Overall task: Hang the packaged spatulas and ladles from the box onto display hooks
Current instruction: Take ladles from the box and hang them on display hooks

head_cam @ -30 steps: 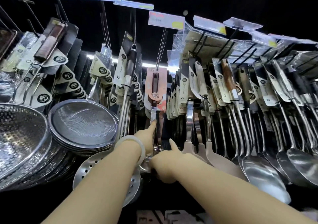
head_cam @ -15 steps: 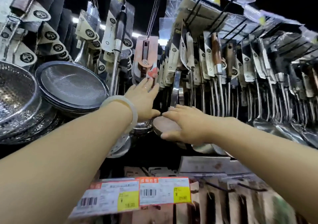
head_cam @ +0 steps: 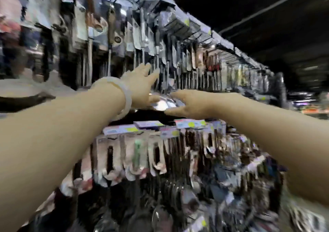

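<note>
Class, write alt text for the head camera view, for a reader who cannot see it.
Two bare arms reach toward a shop display, the open left hand and right hand flanking a shiny ladle bowl. Rows of packaged utensils hang on hooks above and below; the picture is motion-blurred.

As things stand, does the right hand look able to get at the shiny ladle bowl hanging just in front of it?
Probably yes. The right hand is open with its fingertips right at the shiny ladle bowl, and nothing lies between them. The left hand reaches in on the other side. Blur hides whether they touch.
</note>
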